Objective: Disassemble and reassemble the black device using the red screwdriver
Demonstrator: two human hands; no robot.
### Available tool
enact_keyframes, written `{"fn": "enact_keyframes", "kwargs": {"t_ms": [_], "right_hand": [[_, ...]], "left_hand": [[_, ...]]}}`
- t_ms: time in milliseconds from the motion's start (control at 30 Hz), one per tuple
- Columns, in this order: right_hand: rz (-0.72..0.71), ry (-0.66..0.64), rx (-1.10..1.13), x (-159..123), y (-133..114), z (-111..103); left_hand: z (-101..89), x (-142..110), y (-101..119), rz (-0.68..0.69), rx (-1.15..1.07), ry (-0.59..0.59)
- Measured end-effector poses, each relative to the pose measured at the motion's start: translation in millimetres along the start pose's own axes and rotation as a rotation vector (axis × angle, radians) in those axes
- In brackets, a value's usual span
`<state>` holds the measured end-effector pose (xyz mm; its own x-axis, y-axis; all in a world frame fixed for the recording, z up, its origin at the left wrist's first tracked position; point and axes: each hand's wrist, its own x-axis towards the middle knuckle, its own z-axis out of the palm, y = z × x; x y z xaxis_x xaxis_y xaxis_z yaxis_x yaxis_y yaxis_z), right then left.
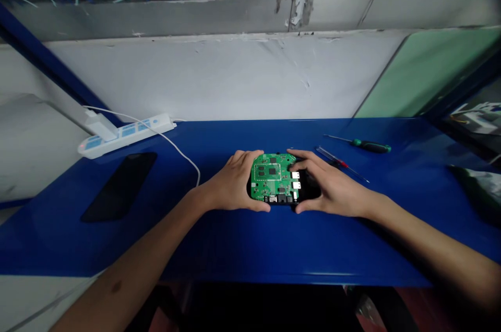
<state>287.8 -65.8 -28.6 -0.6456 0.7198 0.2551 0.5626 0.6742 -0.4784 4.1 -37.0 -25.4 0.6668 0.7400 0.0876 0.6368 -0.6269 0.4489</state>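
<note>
A green circuit board (274,175) sits in a small black housing (309,191) on the blue table (235,248), at its middle. My left hand (233,183) curls around the left side of the housing, thumb at the front edge and fingers over the back. My right hand (332,188) grips the right side, fingers lying on the board's right edge near its silver ports.
Two screwdrivers lie right behind my right hand: a green-handled one (370,146) and a thin red-handled one (340,163). A black phone (119,186) lies at the left. A white power strip (125,133) with a plug and white cable (176,149) sits at the back left.
</note>
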Motion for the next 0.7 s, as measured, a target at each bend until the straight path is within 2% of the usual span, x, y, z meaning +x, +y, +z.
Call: {"fn": "enact_keyframes", "kwargs": {"t_ms": [467,700], "right_hand": [[-0.04,0.027,-0.077,1.2,-1.1,-5.2],[-0.079,0.191,-0.086,3.7,1.9,-1.2]], "left_hand": [[-0.7,-0.6,-2.3,-0.005,-0.053,-0.004],[-2.6,-1.9,-2.1,-0.052,-0.09,-0.016]]}}
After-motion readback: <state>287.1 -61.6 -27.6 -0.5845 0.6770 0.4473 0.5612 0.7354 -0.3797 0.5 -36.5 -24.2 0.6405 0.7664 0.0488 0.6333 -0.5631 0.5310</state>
